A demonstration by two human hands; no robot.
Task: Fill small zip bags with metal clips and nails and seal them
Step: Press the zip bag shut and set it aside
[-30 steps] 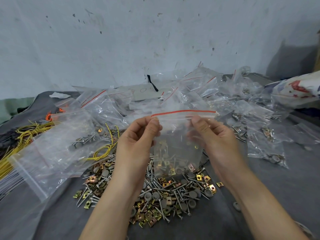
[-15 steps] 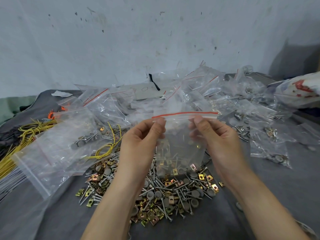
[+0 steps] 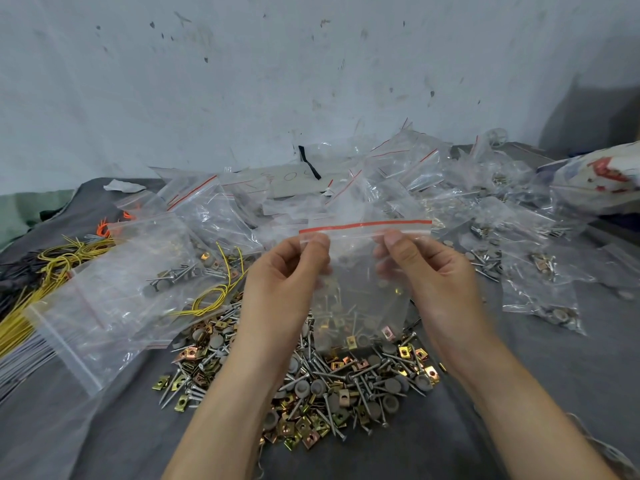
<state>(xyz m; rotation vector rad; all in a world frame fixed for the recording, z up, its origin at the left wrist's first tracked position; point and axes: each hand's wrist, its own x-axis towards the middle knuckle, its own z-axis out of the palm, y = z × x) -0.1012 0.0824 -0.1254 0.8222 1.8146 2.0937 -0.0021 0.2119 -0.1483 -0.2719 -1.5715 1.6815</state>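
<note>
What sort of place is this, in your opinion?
Probably an informal packing workspace: a heap of nails and clips lies on a grey cloth, filled bags pile up by a stained wall, and the left hand and right hand pinch another zip bag.

The location is a small-parts packing workshop. A loose pile of nails and metal clips (image 3: pixel 349 382) lies on a grey cloth-covered counter (image 3: pixel 554 375) among heaps of clear red-strip zip bags (image 3: pixel 214 220) and bundles of yellow wire (image 3: pixel 207 298). The rear wall (image 3: pixel 242 81) is white, scuffed and stained.
</note>
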